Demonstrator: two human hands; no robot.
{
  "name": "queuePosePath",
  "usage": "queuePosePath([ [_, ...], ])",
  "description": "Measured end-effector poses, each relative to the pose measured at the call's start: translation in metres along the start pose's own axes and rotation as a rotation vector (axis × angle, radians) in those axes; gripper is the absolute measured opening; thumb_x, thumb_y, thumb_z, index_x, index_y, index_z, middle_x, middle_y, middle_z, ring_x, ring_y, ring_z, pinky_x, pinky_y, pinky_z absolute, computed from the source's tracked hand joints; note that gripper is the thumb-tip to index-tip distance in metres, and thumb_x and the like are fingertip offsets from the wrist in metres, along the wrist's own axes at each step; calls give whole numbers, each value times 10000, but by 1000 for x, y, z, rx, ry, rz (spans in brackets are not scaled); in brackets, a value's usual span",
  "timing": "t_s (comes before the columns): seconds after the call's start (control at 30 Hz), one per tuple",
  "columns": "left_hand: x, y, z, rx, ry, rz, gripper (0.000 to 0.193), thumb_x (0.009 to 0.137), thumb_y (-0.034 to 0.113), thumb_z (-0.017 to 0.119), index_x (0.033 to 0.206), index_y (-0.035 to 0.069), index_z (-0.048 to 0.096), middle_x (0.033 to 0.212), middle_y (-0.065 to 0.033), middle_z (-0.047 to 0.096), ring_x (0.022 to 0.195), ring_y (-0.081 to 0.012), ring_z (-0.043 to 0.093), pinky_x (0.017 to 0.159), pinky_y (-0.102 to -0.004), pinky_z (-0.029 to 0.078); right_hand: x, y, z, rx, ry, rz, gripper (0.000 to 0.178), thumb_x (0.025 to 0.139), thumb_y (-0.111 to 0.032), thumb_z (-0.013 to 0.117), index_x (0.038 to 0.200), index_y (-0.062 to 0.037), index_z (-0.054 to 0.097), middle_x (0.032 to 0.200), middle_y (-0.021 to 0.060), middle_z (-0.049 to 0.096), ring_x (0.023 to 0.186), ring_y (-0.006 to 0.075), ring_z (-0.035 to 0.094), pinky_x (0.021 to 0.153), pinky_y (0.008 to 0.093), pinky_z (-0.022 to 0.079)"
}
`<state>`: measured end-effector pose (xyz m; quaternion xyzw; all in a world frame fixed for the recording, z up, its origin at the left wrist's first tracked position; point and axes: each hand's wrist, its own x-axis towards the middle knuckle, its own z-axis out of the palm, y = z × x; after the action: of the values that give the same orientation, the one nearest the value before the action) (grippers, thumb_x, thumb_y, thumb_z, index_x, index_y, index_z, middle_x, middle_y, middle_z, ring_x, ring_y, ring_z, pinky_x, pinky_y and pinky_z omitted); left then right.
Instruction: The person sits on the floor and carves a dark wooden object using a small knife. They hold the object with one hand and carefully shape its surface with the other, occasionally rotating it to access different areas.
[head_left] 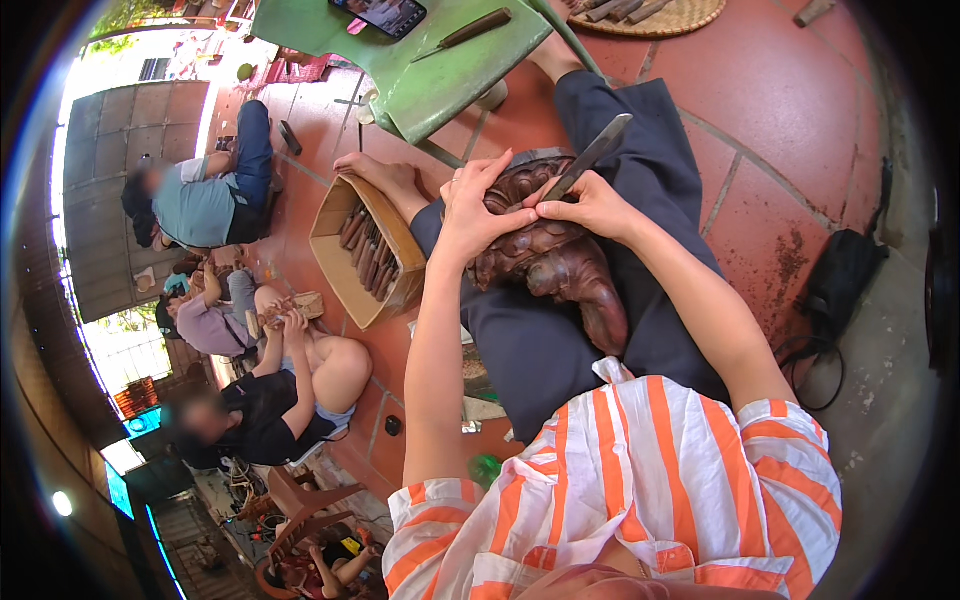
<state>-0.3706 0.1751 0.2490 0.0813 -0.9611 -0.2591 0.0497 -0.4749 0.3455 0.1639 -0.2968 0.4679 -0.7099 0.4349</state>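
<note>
A dark reddish-brown carved wooden piece [560, 262] rests on my lap between my thighs, its smooth tapered end toward my body. My left hand [475, 212] grips its left side, fingers over the far part and thumb reaching to the middle. A flat grey metal carving blade [598, 150] is held in my right hand [590, 208], with its wide end sticking up and to the right. Both thumbs come close together at the carving's surface. The blade's working end is hidden by my fingers.
A cardboard box [330, 262] of wooden-handled tools stands left of my legs. Ahead, a green plastic chair [465, 85] bears a phone [395, 14] and a thin wooden-handled tool [475, 28]. A woven tray [680, 18] lies beyond; a black bag [843, 275] sits right. Several people work at left.
</note>
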Motion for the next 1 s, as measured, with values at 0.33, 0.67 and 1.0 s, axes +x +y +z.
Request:
queuePosePath([
  [0.33,0,-4,13,72,123,-5,729,644,361,831,1276,86,594,1115,-71,620,1087,-241,553,989,-375,307,-7,-3,-4,-35,113,49,182,873,-195,675,876,-13,685,876,33,677,855,89,583,798,268,466],
  [0.67,0,0,2,18,13,10,802,609,386,839,1311,102,575,1181,-81,582,1137,-252,517,1004,-387,296,-11,-1,-17,14,-85,-23,193,870,-145,662,972,11,711,1114,116,683,1038,160,607,943,312,460],
  [1.0,3,-6,17,24,120,-34,632,695,289,799,1263,92,603,1178,-105,607,1125,-252,548,1033,-385,307,1,-1,-17,-141,35,2,246,864,-220,673,991,-15,727,902,60,692,885,126,609,848,286,476],
])
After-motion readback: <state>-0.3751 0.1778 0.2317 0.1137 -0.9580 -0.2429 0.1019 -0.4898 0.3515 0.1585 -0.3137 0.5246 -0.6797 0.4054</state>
